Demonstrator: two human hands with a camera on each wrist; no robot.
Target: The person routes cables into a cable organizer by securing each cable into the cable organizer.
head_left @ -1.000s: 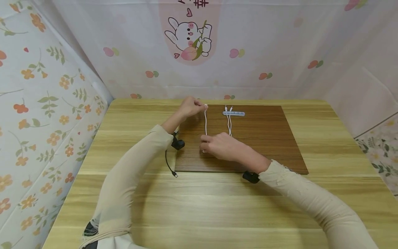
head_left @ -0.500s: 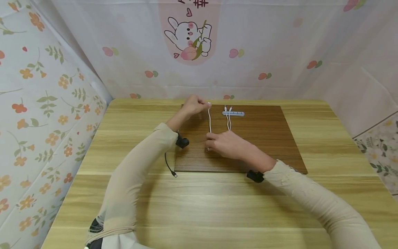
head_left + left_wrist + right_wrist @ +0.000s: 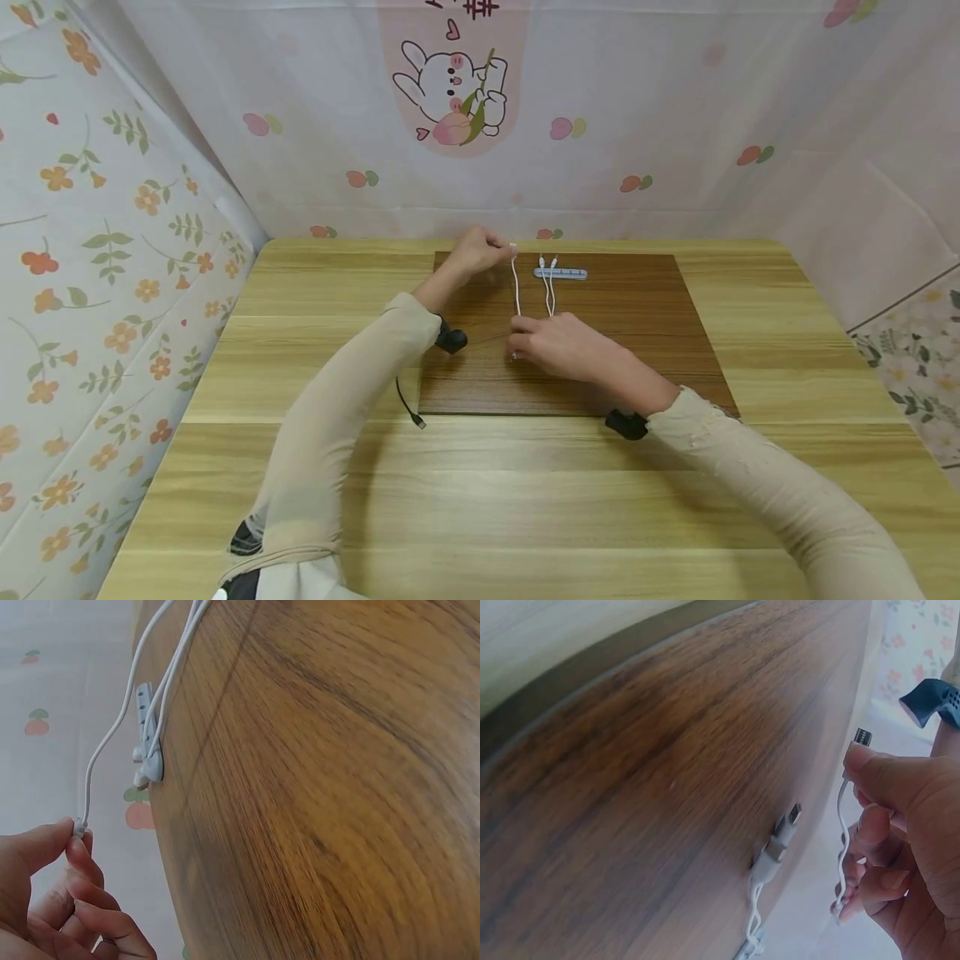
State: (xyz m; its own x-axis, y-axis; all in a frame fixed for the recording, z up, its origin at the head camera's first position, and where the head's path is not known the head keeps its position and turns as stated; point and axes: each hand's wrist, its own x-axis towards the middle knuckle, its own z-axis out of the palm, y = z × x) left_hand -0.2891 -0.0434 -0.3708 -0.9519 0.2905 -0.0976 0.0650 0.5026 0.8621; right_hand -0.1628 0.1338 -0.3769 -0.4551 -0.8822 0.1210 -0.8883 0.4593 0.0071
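Note:
My left hand [image 3: 478, 250] pinches the small end connector of a white USB cable [image 3: 517, 287] between thumb and forefinger, above the far side of the brown board [image 3: 637, 333]. Lower down, my right hand [image 3: 558, 343] pinches the same cable's other end; the right wrist view shows its USB plug [image 3: 863, 736] jutting past the thumb. Between the hands the cable hangs slightly curved. To its right, a pale blue cable clip [image 3: 572, 273] lies on the board and holds two other white cables [image 3: 169, 675]. Their USB plugs [image 3: 769, 862] lie on the board near my right hand.
A short black cable [image 3: 408, 406] with a USB plug lies by the board's left edge. The light wooden table [image 3: 480, 492] surrounds the board. A printed curtain [image 3: 315, 100] hangs along the table's back edge.
Both hands have shifted right together, carrying the white cable closer to the clip. The left hand has also risen a little. The clip and the two cables in it have stayed put.

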